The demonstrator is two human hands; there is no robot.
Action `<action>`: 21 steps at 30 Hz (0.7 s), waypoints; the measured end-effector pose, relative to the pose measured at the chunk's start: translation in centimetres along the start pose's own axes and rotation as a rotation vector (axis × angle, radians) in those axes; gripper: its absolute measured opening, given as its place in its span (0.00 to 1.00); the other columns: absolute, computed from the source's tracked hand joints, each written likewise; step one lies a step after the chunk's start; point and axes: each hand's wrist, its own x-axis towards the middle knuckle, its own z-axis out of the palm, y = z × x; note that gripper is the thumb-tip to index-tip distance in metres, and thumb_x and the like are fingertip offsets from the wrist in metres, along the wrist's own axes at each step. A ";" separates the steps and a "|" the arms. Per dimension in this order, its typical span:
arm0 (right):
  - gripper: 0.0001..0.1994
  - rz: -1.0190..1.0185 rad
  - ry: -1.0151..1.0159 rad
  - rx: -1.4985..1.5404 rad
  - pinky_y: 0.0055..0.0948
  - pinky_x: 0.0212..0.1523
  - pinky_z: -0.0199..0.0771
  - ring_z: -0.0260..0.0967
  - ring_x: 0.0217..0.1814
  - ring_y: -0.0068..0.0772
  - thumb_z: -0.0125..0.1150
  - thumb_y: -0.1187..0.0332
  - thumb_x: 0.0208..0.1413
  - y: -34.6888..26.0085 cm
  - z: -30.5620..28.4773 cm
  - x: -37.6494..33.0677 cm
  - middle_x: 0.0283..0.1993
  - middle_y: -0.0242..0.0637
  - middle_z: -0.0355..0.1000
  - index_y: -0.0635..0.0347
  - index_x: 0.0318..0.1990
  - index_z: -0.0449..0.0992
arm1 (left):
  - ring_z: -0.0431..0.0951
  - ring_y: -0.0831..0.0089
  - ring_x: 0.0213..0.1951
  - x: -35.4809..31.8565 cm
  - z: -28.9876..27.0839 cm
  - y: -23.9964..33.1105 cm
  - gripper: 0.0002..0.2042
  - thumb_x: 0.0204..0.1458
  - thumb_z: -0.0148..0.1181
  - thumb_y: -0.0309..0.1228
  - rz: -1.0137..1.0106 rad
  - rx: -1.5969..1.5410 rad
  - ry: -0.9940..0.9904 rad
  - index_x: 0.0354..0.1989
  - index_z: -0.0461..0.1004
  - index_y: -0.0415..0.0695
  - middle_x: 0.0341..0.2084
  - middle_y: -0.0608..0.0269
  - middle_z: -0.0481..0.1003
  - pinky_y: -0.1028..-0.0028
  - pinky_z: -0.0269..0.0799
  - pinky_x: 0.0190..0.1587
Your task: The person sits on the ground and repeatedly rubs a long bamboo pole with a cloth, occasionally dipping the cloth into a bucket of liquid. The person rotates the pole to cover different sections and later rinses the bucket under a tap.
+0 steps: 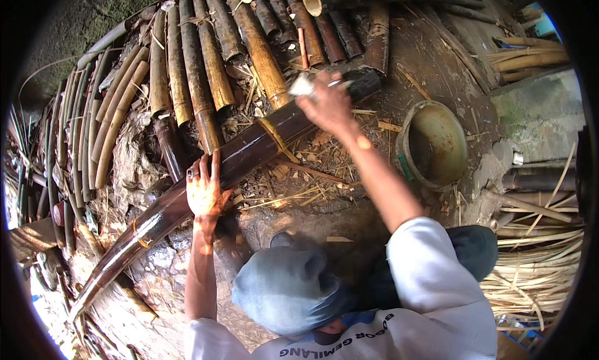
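Observation:
A long, dark, wet bamboo pole (249, 149) lies slantwise in front of me, from the lower left up to the upper right, with pale rings at its joints. My left hand (207, 186) rests on its middle stretch, fingers stretched out and a ring on one of them. Near the pole's far right end, my right hand (327, 104) is closed around a white wad (302, 86), perhaps cloth or sponge. Motion smears that hand and the wad slightly. The wad is at the pole's upper edge; how firmly it touches is unclear.
Several cut bamboo lengths (190, 54) lie side by side beyond the pole. A round, stained basin (463, 144) stands to the right. Shavings (312, 172) litter the ground. Thin bamboo strips (530, 279) are piled at the right, beside a concrete block (536, 110).

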 end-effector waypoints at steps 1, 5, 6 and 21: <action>0.22 -0.018 0.037 -0.089 0.55 0.73 0.58 0.64 0.69 0.41 0.61 0.52 0.62 -2.9 2.8 -1.2 0.68 0.41 0.64 0.54 0.57 0.75 | 0.67 0.57 0.63 0.0 0.0 0.3 0.58 0.29 0.83 0.44 0.021 0.018 0.003 0.75 0.55 0.51 0.62 0.56 0.66 0.57 0.62 0.66; 0.17 -0.411 0.225 -0.193 0.58 0.71 0.60 0.66 0.67 0.44 0.64 0.55 0.61 -8.2 12.1 -4.2 0.54 0.43 0.75 0.55 0.51 0.77 | 0.66 0.59 0.64 0.5 -1.0 -0.5 0.57 0.30 0.82 0.47 0.020 -0.166 -0.050 0.74 0.56 0.51 0.64 0.57 0.66 0.56 0.62 0.66; 0.15 -0.504 0.277 -0.156 0.58 0.68 0.65 0.67 0.66 0.43 0.65 0.58 0.60 -7.0 12.6 -3.5 0.52 0.43 0.75 0.55 0.50 0.77 | 0.72 0.59 0.60 0.5 -1.3 -1.2 0.54 0.30 0.80 0.52 0.016 -0.069 -0.019 0.71 0.59 0.51 0.60 0.57 0.70 0.55 0.66 0.63; 0.21 -0.285 0.142 -0.113 0.49 0.58 0.71 0.75 0.53 0.48 0.63 0.52 0.60 -4.1 12.9 -3.1 0.57 0.49 0.75 0.54 0.55 0.78 | 0.71 0.52 0.59 -2.7 -1.3 -4.6 0.55 0.27 0.81 0.52 -0.031 -0.104 -0.080 0.68 0.63 0.45 0.58 0.54 0.70 0.56 0.68 0.63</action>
